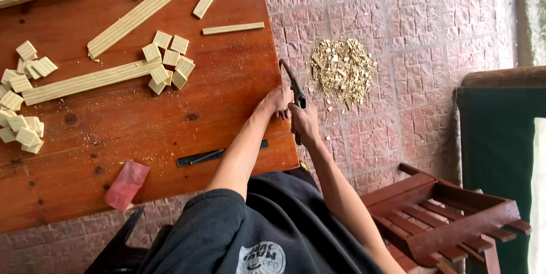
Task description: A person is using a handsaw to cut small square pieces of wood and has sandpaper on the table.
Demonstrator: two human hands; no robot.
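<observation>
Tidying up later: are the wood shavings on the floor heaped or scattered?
Heaped: the wood shavings sit in one compact pile on the tiled floor beside the table edge.

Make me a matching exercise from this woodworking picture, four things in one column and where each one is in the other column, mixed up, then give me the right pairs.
Things:
1. pile of wood shavings
2. red sanding block
3. small hand saw
4. wooden chair

Places:
A. held in the right hand at the table edge
B. on the tiled floor beside the table
C. near the table's front edge, by the dark shirt
D. lower right, on the floor by the green panel

Pairs: 1-B, 2-C, 3-A, 4-D
</observation>
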